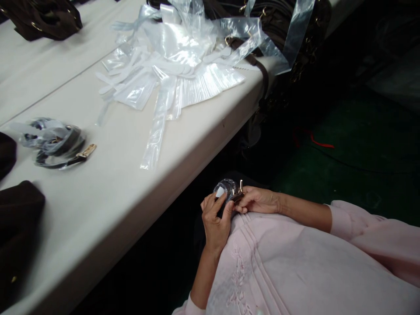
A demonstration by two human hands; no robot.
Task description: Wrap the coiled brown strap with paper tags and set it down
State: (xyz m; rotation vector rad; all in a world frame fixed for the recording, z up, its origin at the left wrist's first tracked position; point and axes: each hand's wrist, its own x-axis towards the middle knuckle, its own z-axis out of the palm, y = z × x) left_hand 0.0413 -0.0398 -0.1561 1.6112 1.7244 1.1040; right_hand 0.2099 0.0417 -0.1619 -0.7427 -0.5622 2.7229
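Low in front of me, below the table's edge, both hands hold a small metal clasp [239, 189] partly wrapped in clear plastic film [225, 188]. My left hand [216, 221] pinches the plastic-covered end with thumb and fingers. My right hand [257, 200] grips the clasp's other end, fingers curled. Both rest above my pink garment [288, 267].
A white table [108, 183] runs to my left. On it lie a heap of clear plastic sleeves [177, 57], a coiled dark strap in plastic with a gold clasp [59, 144], and dark bags at the left edge [16, 227] and far corner [42, 17]. Dark straps [282, 26] hang off the far end.
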